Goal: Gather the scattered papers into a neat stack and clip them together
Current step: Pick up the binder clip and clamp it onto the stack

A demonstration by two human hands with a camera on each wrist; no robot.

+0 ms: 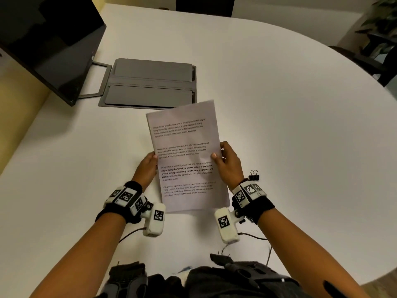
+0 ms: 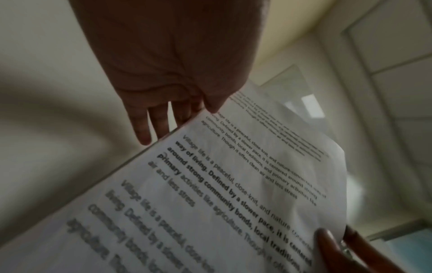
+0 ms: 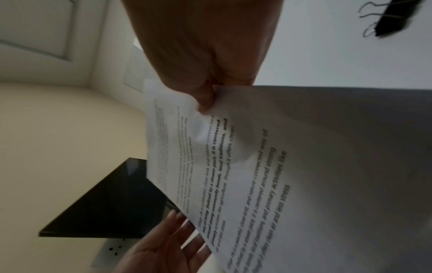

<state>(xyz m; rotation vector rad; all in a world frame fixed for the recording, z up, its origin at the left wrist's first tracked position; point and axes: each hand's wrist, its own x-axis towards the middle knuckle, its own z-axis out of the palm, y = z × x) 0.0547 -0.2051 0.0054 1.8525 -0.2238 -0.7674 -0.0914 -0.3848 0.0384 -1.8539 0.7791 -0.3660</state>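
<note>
White printed papers (image 1: 187, 155) gathered, held above table (image 1: 279, 125): right hand (image 1: 228, 163) pinches one long edge, left hand (image 1: 148, 166) fingers flat against the other. I judge squaring in hand; next, right hand must free itself for the binder clip (image 1: 254, 175) beside my wrist.

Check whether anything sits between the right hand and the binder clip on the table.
Nothing visible does. The binder clip lies on the bare white table just beside the right hand, apart from it. That hand's grip is taken, though: it pinches the papers at their right edge, while the left hand steadies the left edge.
</note>
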